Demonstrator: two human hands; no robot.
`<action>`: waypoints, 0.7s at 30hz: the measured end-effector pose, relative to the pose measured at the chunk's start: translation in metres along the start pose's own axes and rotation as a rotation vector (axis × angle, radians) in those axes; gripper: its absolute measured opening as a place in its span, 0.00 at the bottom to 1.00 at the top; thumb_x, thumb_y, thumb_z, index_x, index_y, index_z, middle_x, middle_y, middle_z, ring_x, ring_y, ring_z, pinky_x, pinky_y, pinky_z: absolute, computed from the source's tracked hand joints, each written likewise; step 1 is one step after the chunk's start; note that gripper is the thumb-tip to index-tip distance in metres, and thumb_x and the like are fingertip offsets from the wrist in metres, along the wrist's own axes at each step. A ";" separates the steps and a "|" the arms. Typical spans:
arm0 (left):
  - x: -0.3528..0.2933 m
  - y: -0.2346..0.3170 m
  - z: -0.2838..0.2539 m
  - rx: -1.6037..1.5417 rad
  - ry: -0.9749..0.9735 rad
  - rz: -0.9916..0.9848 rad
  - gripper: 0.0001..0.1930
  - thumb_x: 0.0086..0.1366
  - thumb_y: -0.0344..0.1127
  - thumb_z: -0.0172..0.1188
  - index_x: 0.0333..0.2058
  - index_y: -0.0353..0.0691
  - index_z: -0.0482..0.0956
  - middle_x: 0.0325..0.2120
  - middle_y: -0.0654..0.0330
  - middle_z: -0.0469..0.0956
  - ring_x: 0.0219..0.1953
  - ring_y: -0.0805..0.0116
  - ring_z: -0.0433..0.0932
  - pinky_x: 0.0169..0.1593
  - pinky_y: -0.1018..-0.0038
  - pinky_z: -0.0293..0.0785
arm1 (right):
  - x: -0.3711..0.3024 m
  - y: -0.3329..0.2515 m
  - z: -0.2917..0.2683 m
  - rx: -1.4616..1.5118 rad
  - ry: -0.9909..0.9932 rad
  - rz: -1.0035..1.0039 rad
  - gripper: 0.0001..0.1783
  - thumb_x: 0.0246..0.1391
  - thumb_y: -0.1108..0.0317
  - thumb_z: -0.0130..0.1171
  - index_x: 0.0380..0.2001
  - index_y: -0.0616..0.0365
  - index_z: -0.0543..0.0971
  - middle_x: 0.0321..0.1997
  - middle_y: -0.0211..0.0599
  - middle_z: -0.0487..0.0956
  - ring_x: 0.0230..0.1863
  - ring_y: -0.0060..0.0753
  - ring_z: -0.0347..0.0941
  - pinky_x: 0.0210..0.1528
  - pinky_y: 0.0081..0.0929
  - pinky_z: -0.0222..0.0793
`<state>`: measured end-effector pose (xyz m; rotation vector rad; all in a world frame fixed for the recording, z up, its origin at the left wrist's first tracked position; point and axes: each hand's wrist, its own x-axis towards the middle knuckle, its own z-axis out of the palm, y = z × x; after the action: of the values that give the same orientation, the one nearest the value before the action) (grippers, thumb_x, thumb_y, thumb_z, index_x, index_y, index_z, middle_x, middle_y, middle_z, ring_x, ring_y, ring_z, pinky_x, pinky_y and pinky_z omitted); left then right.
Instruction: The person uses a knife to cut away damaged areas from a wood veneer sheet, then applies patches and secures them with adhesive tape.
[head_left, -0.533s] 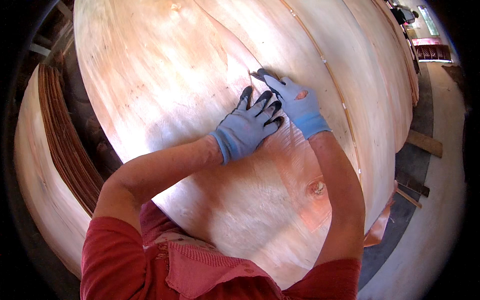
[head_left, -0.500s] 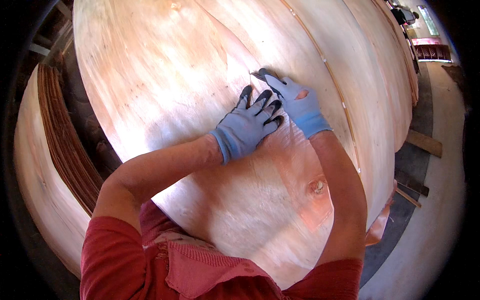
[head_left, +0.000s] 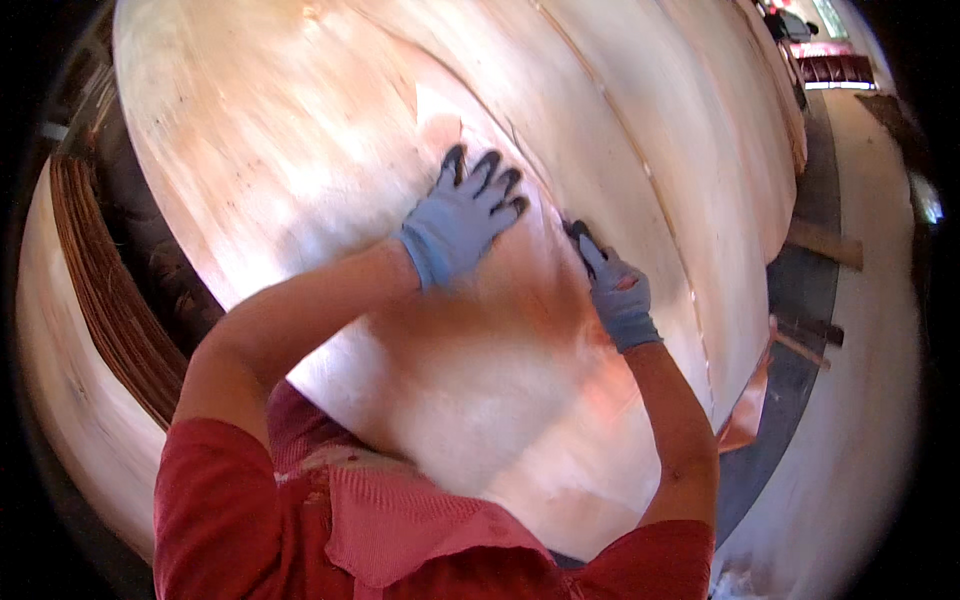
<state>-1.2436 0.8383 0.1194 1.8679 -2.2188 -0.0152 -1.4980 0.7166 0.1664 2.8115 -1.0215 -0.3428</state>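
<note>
A broad sheet of pale wood veneer point(head_left: 230, 130) lies in front of me on other sheets. My left hand point(head_left: 462, 222), in a grey-blue glove with black fingertips, presses flat on it with fingers spread. To the right and nearer me, my gloved right hand point(head_left: 618, 292) is closed at a veneer edge that runs from the far middle toward it. Its fingers are pinched together, and whatever they hold is too small and dark to name. A pinkish veneer patch point(head_left: 440, 105) shows just beyond the left fingertips.
A thin brown line with pale dots point(head_left: 668, 215) runs lengthwise on the right part of the veneer. At left stands a stack of brown-edged sheets point(head_left: 100, 270). Wooden bars point(head_left: 825, 243) stick out at right over a dark floor strip point(head_left: 790, 400).
My right hand has slid toward me and to the right along the veneer edge, away from the left hand. My left hand stays spread on the sheet, while the whole view has shifted slightly.
</note>
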 end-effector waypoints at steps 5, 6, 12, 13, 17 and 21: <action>-0.003 0.005 0.003 -0.006 0.154 0.027 0.24 0.64 0.43 0.52 0.59 0.50 0.69 0.64 0.53 0.61 0.67 0.46 0.57 0.65 0.36 0.47 | -0.021 0.005 -0.037 -0.069 -0.176 0.057 0.30 0.56 0.69 0.50 0.63 0.32 0.68 0.39 0.35 0.79 0.31 0.37 0.77 0.29 0.34 0.73; -0.007 0.007 0.004 0.000 0.164 0.019 0.24 0.64 0.43 0.51 0.59 0.50 0.70 0.64 0.53 0.62 0.67 0.47 0.57 0.65 0.36 0.47 | -0.023 0.007 -0.048 0.104 0.086 -0.071 0.31 0.56 0.72 0.49 0.63 0.36 0.68 0.39 0.36 0.79 0.32 0.39 0.77 0.30 0.36 0.72; -0.026 0.021 0.008 0.011 0.133 0.016 0.24 0.64 0.42 0.51 0.60 0.51 0.69 0.65 0.54 0.61 0.67 0.47 0.57 0.66 0.38 0.45 | -0.072 -0.035 -0.035 0.524 0.279 0.109 0.30 0.55 0.73 0.52 0.62 0.43 0.68 0.42 0.41 0.80 0.40 0.43 0.78 0.40 0.34 0.74; -0.024 0.020 0.007 0.011 0.138 0.018 0.24 0.64 0.42 0.51 0.60 0.51 0.69 0.65 0.54 0.60 0.67 0.47 0.56 0.66 0.38 0.45 | -0.072 -0.041 -0.023 0.384 0.238 0.139 0.29 0.55 0.72 0.53 0.62 0.42 0.68 0.42 0.41 0.80 0.41 0.43 0.78 0.42 0.35 0.74; -0.018 0.016 0.003 0.005 0.112 0.022 0.25 0.64 0.41 0.51 0.60 0.50 0.68 0.66 0.55 0.59 0.68 0.49 0.56 0.67 0.38 0.45 | -0.053 -0.032 0.011 0.339 0.162 0.168 0.31 0.53 0.73 0.53 0.62 0.43 0.67 0.42 0.48 0.80 0.39 0.54 0.78 0.41 0.43 0.73; -0.018 0.017 0.003 0.002 0.107 0.023 0.24 0.65 0.42 0.50 0.60 0.49 0.68 0.65 0.55 0.60 0.68 0.51 0.56 0.66 0.39 0.45 | -0.046 -0.028 0.019 0.330 0.136 0.174 0.30 0.55 0.69 0.53 0.63 0.39 0.67 0.45 0.43 0.80 0.43 0.48 0.77 0.45 0.41 0.73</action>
<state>-1.2575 0.8585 0.1161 1.7996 -2.1690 0.0892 -1.5203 0.7668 0.1499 2.9415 -1.3910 0.0413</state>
